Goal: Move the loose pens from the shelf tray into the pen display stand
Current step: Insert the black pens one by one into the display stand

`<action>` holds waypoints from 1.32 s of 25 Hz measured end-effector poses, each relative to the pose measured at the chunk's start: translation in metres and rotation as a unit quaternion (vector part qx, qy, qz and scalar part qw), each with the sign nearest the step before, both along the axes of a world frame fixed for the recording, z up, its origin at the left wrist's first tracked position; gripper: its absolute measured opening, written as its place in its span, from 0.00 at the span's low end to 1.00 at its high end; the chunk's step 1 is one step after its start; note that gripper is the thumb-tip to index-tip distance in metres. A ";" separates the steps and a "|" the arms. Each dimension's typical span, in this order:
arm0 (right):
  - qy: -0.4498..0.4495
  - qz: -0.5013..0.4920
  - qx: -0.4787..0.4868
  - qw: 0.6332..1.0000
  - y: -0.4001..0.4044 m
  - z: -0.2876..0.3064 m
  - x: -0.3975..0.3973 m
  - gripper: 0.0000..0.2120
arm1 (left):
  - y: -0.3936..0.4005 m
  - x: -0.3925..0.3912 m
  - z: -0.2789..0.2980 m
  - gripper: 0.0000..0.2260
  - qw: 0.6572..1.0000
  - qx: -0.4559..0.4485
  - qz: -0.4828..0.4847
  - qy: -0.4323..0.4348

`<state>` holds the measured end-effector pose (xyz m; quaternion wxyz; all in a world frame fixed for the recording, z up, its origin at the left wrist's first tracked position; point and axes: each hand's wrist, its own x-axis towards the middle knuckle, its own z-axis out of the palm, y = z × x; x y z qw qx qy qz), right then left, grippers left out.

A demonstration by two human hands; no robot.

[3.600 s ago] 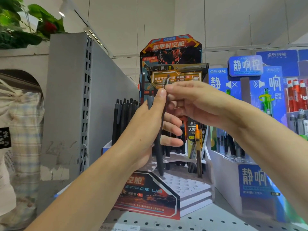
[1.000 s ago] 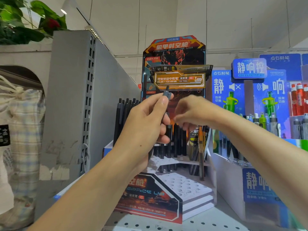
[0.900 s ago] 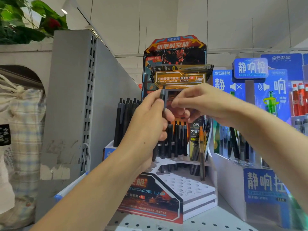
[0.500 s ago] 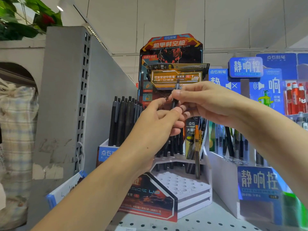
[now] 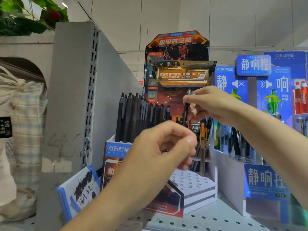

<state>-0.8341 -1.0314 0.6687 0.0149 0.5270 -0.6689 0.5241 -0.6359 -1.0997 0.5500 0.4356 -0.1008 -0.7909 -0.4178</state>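
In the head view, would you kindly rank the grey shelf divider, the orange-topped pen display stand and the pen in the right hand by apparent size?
1. Grey shelf divider
2. Pen display stand
3. Pen, pinched by the right hand
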 end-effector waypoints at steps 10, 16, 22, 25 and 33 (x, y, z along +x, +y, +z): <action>0.137 -0.135 0.078 0.978 -0.022 -0.018 -0.005 0.08 | 0.012 -0.004 -0.049 0.04 0.984 -0.008 -0.026 -0.173; 0.125 -0.141 0.112 0.976 -0.027 -0.023 -0.009 0.08 | 0.006 -0.001 -0.055 0.04 0.983 0.029 -0.054 -0.174; 0.119 -0.141 0.164 0.969 -0.031 -0.025 -0.009 0.08 | 0.003 -0.002 -0.058 0.04 0.981 0.037 -0.071 -0.175; 0.123 -0.147 0.175 0.966 -0.030 -0.026 -0.008 0.08 | 0.002 -0.003 -0.058 0.04 0.981 0.032 -0.073 -0.175; 0.114 -0.154 0.190 0.963 -0.027 -0.024 -0.003 0.06 | 0.001 -0.003 -0.057 0.05 0.979 0.033 -0.077 -0.184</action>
